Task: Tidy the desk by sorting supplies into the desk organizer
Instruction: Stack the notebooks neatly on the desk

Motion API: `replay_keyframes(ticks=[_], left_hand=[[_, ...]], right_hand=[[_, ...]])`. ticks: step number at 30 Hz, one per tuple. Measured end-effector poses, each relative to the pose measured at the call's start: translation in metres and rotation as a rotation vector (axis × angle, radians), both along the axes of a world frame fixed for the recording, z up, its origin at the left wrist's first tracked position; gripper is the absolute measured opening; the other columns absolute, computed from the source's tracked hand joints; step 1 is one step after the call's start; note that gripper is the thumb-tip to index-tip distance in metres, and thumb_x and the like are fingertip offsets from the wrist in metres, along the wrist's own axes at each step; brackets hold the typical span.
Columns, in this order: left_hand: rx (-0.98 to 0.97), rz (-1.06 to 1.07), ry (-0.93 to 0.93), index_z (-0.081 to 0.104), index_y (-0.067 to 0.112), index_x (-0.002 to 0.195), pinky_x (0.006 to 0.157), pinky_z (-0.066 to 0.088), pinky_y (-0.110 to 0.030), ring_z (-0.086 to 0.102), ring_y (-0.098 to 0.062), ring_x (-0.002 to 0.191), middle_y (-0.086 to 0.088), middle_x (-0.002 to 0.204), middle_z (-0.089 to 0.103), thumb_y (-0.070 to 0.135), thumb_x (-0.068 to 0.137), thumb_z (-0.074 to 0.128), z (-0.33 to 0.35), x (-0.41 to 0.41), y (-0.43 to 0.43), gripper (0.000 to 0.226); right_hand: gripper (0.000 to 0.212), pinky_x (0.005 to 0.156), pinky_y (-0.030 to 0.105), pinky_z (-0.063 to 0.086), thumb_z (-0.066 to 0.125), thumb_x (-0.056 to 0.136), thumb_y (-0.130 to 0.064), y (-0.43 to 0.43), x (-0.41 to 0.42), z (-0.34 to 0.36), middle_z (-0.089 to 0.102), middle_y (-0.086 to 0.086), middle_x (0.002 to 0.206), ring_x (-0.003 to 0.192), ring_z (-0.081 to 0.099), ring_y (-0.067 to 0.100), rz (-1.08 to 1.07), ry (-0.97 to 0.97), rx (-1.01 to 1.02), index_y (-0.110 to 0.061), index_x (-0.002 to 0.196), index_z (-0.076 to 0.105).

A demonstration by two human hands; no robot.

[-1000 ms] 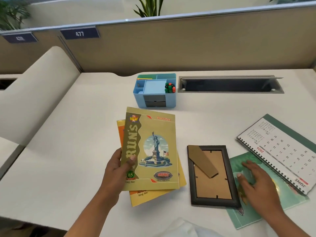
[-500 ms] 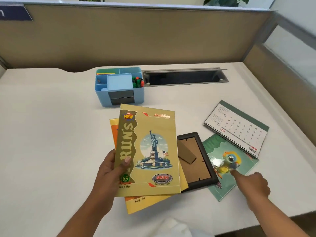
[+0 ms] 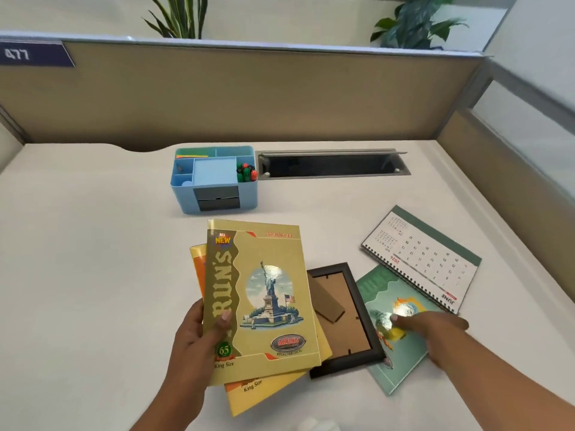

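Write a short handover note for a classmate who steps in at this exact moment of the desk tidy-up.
Left hand: grip shut on two notebooks, held above the desk.
Right hand: fingers flat on the green notebook, not yet gripping it.
Picture frame lies face down, partly over the green notebook; the calendar lies behind them.
Organizer already holds markers and sticky notes.
Left: gather the green notebook, then put away the frame and calendar.

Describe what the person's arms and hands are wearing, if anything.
Both forearms are bare right to the frame's bottom edge, with no sleeves in view. The left hand and right hand show no gloves, and no watch, bracelet or ring is visible. Fingernails look short and unpainted.
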State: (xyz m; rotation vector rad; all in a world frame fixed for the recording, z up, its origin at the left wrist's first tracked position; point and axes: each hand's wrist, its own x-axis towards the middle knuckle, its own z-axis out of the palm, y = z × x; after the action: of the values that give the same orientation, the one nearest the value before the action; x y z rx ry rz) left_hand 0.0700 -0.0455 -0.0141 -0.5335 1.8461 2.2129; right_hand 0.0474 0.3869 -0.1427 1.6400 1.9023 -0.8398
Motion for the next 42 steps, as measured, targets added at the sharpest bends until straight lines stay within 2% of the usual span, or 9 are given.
replay_keyframes(ticks=[4, 8, 15, 20, 23, 27, 31, 36, 42], left_hand=[[0.040, 0.085, -0.028, 0.064, 0.027, 0.111, 0.054, 0.054, -0.033, 0.073, -0.017, 0.068, 0.002, 0.097, 0.076, 0.019, 0.089, 0.061, -0.004, 0.008, 0.017, 0.023], [0.040, 0.145, -0.049, 0.064, 0.025, 0.109, 0.046, 0.054, -0.030, 0.071, -0.019, 0.062, -0.002, 0.095, 0.076, 0.015, 0.089, 0.062, -0.008, 0.014, 0.032, 0.023], [-0.014, 0.170, -0.054, 0.064, 0.026, 0.109, 0.046, 0.054, -0.028, 0.069, -0.016, 0.060, 0.000, 0.093, 0.075, 0.015, 0.092, 0.060, -0.012, 0.018, 0.045, 0.021], [-0.051, 0.153, -0.030, 0.064, 0.029, 0.107, 0.048, 0.055, -0.029, 0.070, -0.015, 0.062, 0.004, 0.091, 0.076, 0.015, 0.091, 0.060, -0.008, 0.017, 0.053, 0.021], [-0.058, 0.148, -0.013, 0.063, 0.028, 0.107, 0.046, 0.055, -0.028, 0.071, -0.014, 0.061, 0.005, 0.089, 0.076, 0.014, 0.092, 0.059, -0.004, 0.017, 0.051, 0.021], [-0.078, 0.138, -0.004, 0.063, 0.027, 0.113, 0.053, 0.055, -0.033, 0.073, -0.017, 0.069, 0.003, 0.096, 0.076, 0.018, 0.091, 0.060, -0.001, 0.016, 0.043, 0.023], [-0.084, 0.150, 0.004, 0.063, 0.029, 0.111, 0.055, 0.054, -0.033, 0.072, -0.015, 0.067, 0.005, 0.095, 0.076, 0.019, 0.092, 0.059, 0.002, 0.012, 0.036, 0.022], [-0.080, 0.185, -0.011, 0.062, 0.030, 0.111, 0.060, 0.055, -0.035, 0.073, -0.015, 0.069, 0.007, 0.095, 0.076, 0.020, 0.091, 0.059, -0.004, 0.010, 0.027, 0.022], [-0.064, 0.193, -0.080, 0.063, 0.030, 0.109, 0.057, 0.054, -0.034, 0.072, -0.016, 0.066, 0.005, 0.092, 0.076, 0.018, 0.092, 0.060, -0.024, 0.012, 0.027, 0.021]], right_hand=[[0.030, 0.056, 0.028, 0.050, 0.080, 0.074, 0.002, -0.021, 0.016, 0.059, 0.060, 0.015, 0.082, 0.067, 0.059, 0.025, -0.336, 0.352, -0.249, -0.001, 0.091, 0.055], [0.019, 0.028, 0.009, 0.029, 0.064, 0.086, 0.009, -0.010, 0.022, 0.075, 0.054, 0.007, 0.062, 0.043, 0.053, 0.010, -0.562, 0.511, -0.400, -0.006, 0.080, 0.054], [0.036, 0.053, 0.031, 0.033, 0.083, 0.071, -0.022, -0.025, 0.017, 0.094, 0.047, 0.012, 0.070, 0.058, 0.042, 0.024, -0.080, 0.473, -0.053, -0.006, 0.074, 0.051], [0.049, 0.079, 0.038, 0.047, 0.071, 0.079, -0.037, -0.047, 0.009, 0.094, 0.053, 0.009, 0.117, 0.107, 0.053, 0.031, 0.874, 0.454, 0.587, -0.013, 0.117, 0.052], [0.036, 0.088, 0.032, 0.046, 0.065, 0.086, -0.022, -0.055, -0.010, 0.104, 0.053, -0.004, 0.123, 0.114, 0.053, 0.020, 1.246, 0.559, 0.301, -0.024, 0.121, 0.055], [0.088, 0.113, 0.034, 0.033, 0.076, 0.077, -0.026, -0.058, -0.056, 0.113, 0.029, -0.003, 0.157, 0.142, 0.030, 0.019, 1.728, 0.335, 0.276, -0.023, 0.151, 0.029], [0.124, 0.114, 0.036, 0.032, 0.088, 0.062, -0.030, -0.056, -0.090, 0.114, 0.010, -0.001, 0.164, 0.148, 0.017, 0.021, 1.988, 0.086, 0.391, -0.022, 0.156, 0.008], [0.114, 0.088, 0.033, 0.052, 0.090, 0.053, -0.031, -0.057, -0.102, 0.110, 0.037, -0.005, 0.143, 0.117, 0.050, 0.017, 2.020, 0.104, 0.396, -0.029, 0.147, 0.025], [0.100, 0.080, 0.031, 0.042, 0.091, 0.045, -0.042, -0.060, -0.111, 0.108, 0.046, -0.006, 0.122, 0.105, 0.047, 0.015, 2.051, 0.097, 0.430, -0.029, 0.129, 0.038]])
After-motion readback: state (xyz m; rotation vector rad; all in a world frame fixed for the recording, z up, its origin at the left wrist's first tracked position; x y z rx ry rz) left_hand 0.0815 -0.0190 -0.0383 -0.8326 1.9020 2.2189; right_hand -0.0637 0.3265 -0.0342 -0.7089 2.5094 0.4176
